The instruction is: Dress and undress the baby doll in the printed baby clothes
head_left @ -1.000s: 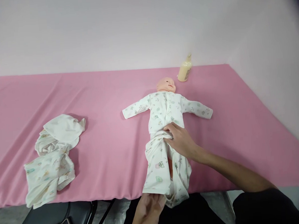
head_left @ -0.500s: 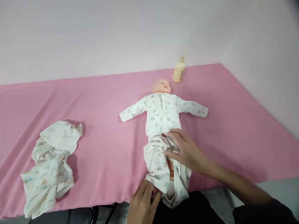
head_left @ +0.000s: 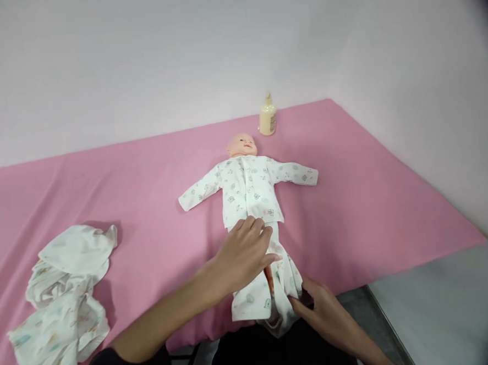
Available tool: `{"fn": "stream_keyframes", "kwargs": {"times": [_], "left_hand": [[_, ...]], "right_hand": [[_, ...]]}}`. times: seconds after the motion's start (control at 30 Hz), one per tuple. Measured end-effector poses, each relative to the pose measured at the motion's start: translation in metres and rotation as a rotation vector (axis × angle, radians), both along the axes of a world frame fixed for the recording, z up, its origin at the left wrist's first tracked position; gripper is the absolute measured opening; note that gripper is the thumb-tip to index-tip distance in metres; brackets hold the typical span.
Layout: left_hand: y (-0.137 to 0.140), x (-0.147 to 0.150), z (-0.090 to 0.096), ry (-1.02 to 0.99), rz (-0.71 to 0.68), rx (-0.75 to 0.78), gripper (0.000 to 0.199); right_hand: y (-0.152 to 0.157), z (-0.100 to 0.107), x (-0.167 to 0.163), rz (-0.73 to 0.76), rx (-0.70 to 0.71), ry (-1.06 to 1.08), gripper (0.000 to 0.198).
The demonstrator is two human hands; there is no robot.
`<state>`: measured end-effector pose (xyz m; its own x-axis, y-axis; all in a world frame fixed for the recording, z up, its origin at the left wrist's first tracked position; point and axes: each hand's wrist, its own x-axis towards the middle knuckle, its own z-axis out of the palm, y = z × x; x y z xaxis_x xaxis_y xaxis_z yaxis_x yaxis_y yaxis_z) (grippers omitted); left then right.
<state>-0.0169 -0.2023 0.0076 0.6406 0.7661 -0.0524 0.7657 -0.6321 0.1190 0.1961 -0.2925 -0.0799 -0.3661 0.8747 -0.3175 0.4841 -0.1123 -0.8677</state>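
Observation:
A baby doll (head_left: 241, 144) lies on its back, dressed in a white printed baby jacket (head_left: 253, 190) with both sleeves stretched sideways. Matching baby trousers (head_left: 251, 303) cover its legs, and an orange-brown strip of the doll shows in a gap between the trouser legs. My left hand (head_left: 247, 254) reaches across the trousers just below the jacket's hem, fingers curled against the cloth and thumb pointing right. At the lower right, my right hand (head_left: 324, 312) pinches the outer edge of the trouser leg between thumb and fingers.
A pump bottle (head_left: 267, 117) of pale yellow liquid stands beyond the doll's head, by the wall. Crumpled white printed baby clothes (head_left: 65, 309) lie at the left, over the front edge of the pink-covered table (head_left: 154, 193). My lap is beneath that edge.
My left hand has moved up from the left trouser leg to the upper trousers. My right hand has dropped from the waist to the right leg. The left leg's cloth lies flatter. The view has shifted.

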Motion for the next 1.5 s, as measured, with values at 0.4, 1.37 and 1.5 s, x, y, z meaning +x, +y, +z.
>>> {"fn": "stream_keyframes", "kwargs": {"times": [0.4, 1.37, 1.5], "left_hand": [[0.055, -0.008, -0.008, -0.377, 0.023, -0.625, 0.026], [0.050, -0.008, -0.038, -1.102, 0.638, -1.647, 0.037], [0.050, -0.002, -0.044, -1.212, 0.634, -1.672, 0.040]], "right_hand": [[0.009, 0.017, 0.015, -0.121, -0.124, 0.222, 0.035], [0.000, 0.068, 0.058, 0.475, 0.015, 0.013, 0.033], [0.007, 0.060, 0.058, 0.440, -0.039, 0.036, 0.035]]}}
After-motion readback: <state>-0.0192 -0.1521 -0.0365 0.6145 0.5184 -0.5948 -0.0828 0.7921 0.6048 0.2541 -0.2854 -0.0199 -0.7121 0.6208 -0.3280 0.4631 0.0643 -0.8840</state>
